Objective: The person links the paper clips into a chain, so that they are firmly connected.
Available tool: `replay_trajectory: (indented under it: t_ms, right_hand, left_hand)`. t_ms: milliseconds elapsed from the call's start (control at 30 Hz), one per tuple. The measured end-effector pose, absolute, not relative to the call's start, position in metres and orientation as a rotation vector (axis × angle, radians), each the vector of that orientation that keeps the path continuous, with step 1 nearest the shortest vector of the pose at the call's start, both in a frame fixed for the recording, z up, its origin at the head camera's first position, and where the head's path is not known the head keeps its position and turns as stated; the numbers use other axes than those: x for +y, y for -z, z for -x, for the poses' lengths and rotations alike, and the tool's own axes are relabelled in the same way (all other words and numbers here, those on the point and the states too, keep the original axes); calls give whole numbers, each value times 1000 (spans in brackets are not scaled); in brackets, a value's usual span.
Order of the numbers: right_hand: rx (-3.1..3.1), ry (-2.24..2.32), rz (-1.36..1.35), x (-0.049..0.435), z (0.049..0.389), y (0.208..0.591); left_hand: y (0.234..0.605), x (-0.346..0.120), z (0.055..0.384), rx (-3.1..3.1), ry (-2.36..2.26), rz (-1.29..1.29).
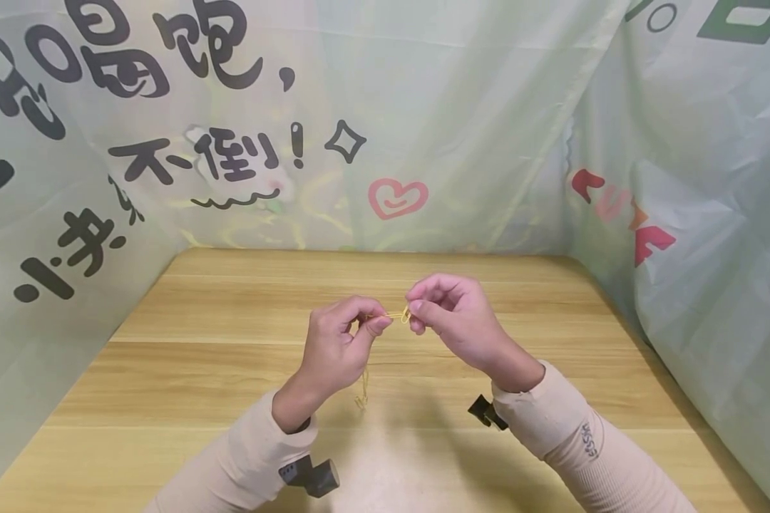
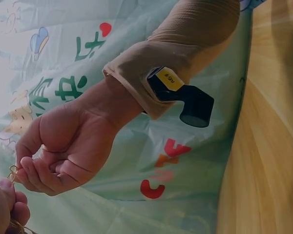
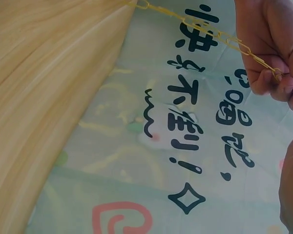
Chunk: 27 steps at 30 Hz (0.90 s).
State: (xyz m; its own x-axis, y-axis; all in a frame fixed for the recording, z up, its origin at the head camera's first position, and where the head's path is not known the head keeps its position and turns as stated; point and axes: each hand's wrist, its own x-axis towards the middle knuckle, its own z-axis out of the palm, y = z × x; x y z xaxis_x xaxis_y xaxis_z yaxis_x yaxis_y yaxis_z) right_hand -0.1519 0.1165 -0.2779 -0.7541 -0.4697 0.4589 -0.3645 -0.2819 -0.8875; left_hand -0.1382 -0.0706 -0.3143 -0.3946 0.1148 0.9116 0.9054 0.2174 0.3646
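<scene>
Over the middle of the table, my left hand (image 1: 336,345) pinches a chain of yellow paper clips (image 3: 217,33) between thumb and forefinger. One length of that chain dangles below the hand, in front of the tabletop. A short stretch runs right, to a yellow paper clip (image 1: 406,314) pinched by the thumb and fingers of my right hand (image 1: 462,313). The fingertips hide part of this clip, and whether it is linked to the chain I cannot tell. In the left wrist view a thin yellow loop (image 2: 12,171) shows between the two hands.
The wood-grain table (image 1: 231,370) lies under both hands. Printed cloth (image 1: 475,128) hangs behind it and along both sides. A black wrist camera (image 1: 311,476) sits on the left sleeve, and another wrist camera (image 1: 488,412) on the right.
</scene>
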Motion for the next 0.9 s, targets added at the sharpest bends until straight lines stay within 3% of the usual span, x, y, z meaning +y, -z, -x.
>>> replay_trajectory:
  t_ms: [900]
  right_hand:
    - [1912,2207,1003,111,148,280]
  left_hand:
    - [315,-68,134,-1666,997,880]
